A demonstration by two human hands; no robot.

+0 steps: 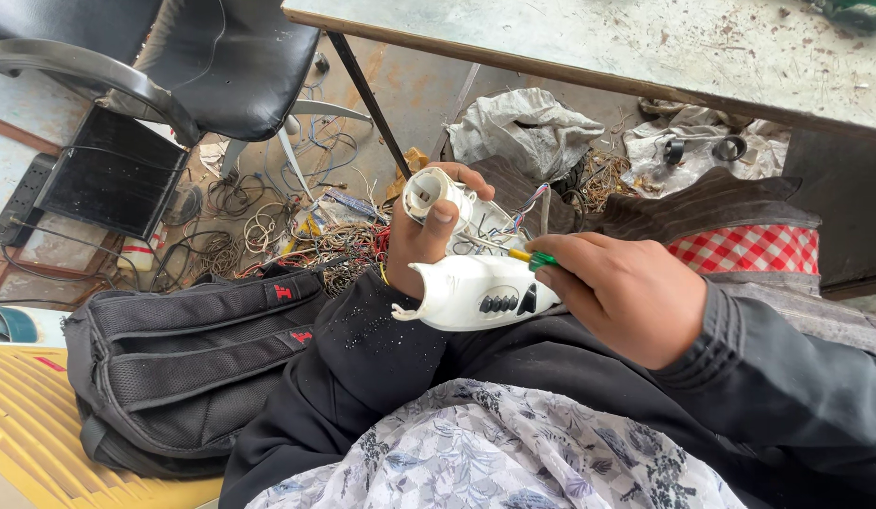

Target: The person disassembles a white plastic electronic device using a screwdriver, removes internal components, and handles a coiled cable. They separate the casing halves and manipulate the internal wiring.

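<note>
While your left hand (427, 236) wraps its fingers (462, 175) around the round neck of the white casing (476, 292), thumb pressed on the top, the casing sits in your lap, below the desk (645, 47) edge. Your right hand (627, 297) is closed on a screwdriver (525, 255), its shaft pointing into the casing's open top, where coloured wires (528, 209) show.

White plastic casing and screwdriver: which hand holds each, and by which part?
Left hand grips the white casing at its round end; right hand holds the screwdriver by its green-yellow handle.
</note>
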